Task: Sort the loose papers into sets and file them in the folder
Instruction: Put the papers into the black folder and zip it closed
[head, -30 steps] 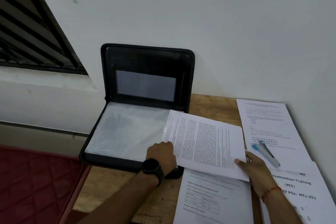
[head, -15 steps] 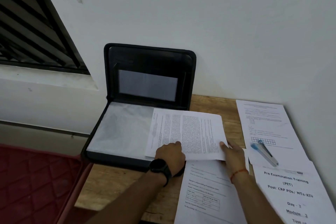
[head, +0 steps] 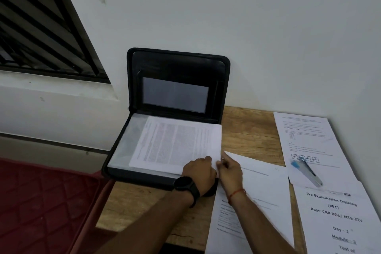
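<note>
Folder (head: 177, 64), black, lies open at the far left corner of the table (head: 247, 136), its lid propped against the wall. On its lower half a printed sheet (head: 177, 142) lies over a clear sleeve (head: 132, 140). The left hand (head: 199, 173), wearing a black watch (head: 186, 185), rests knuckles-up on that sheet's near right corner, fingers tucked under, so I cannot tell whether they grip. The right hand (head: 229, 171), just beside it, pinches the same corner. More papers (head: 334, 218) line the table's right edge, a pen (head: 307, 171) lying on one
</note>
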